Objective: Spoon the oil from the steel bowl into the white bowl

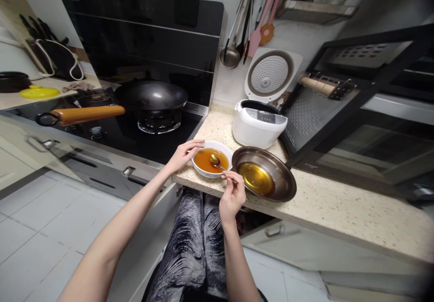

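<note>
A white bowl (197, 166) of amber-brown liquid stands near the counter's front edge. My left hand (185, 154) steadies it at the left, fingers laid over the rim and thumb low against the side. Pinched in my right hand (233, 194) is the handle of a metal spoon (214, 159), whose bowl end is over or in the liquid; how deep it sits I cannot tell. Right beside the white bowl, a wide metal basin (283, 182) holds yellow oil-like liquid, and my right hand is close to its left rim.
Behind the bowls is a white rice cooker (259, 128), lid raised. On the stove at left sits a black wok (152, 96), its wooden handle (91, 115) jutting toward the front left. Utensils such as a ladle (232, 55) hang on the wall. An oven (369, 139) stands at right.
</note>
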`<action>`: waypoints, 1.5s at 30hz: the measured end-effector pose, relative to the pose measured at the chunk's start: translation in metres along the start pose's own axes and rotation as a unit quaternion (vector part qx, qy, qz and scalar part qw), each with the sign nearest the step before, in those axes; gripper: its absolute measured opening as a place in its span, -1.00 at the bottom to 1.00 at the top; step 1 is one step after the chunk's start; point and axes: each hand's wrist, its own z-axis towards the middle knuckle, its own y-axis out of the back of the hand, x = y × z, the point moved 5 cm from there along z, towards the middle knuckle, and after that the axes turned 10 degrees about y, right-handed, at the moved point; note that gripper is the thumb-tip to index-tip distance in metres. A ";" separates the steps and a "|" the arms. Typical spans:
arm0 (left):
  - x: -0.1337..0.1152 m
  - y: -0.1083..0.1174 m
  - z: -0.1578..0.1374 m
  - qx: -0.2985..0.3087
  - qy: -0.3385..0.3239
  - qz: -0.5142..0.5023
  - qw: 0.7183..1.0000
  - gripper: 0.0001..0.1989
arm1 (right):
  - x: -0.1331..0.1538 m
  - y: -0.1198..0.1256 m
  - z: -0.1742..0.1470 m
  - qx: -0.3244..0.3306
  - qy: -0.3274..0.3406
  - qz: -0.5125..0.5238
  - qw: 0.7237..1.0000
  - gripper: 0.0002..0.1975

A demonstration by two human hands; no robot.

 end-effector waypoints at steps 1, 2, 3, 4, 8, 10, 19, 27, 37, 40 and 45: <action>0.000 0.000 0.000 0.000 0.000 0.000 1.000 -0.68 | 0.001 0.000 0.000 -0.004 0.002 0.001 1.000 -0.83; 0.000 0.000 0.000 0.000 0.001 0.000 1.000 -0.68 | 0.001 0.001 -0.001 -0.009 0.005 0.002 1.000 -0.83; 0.000 0.000 0.000 0.001 0.000 0.000 1.000 -0.68 | 0.002 0.001 -0.001 -0.013 0.007 0.002 1.000 -0.83; -0.001 0.000 0.000 0.002 0.000 0.001 1.000 -0.68 | 0.003 0.002 -0.001 -0.017 0.008 0.003 1.000 -0.84; 0.000 0.000 0.000 -0.002 -0.003 0.002 1.000 -0.68 | 0.005 0.005 0.000 -0.024 0.008 0.002 1.000 -0.83; 0.001 0.000 0.000 -0.003 -0.004 0.001 1.000 -0.68 | 0.006 0.007 0.001 -0.028 0.010 0.002 1.000 -0.84; 0.002 0.000 0.000 -0.003 -0.003 0.004 1.000 -0.67 | 0.016 0.017 0.007 -0.052 0.030 0.012 0.998 -0.86; 0.002 0.000 0.000 -0.003 -0.004 0.004 1.000 -0.67 | 0.018 0.019 0.008 -0.048 0.035 -0.005 0.998 -0.86; 0.002 0.000 0.001 -0.001 -0.009 0.011 1.000 -0.67 | 0.026 0.029 0.013 -0.074 0.043 0.004 0.996 -0.88; 0.002 0.000 0.001 -0.001 -0.011 0.009 1.000 -0.67 | 0.029 0.036 0.017 -0.093 0.048 -0.005 0.994 -0.88; 0.002 0.000 0.001 -0.003 -0.010 0.010 1.000 -0.67 | 0.030 0.049 0.022 -0.114 0.064 -0.027 0.991 -0.89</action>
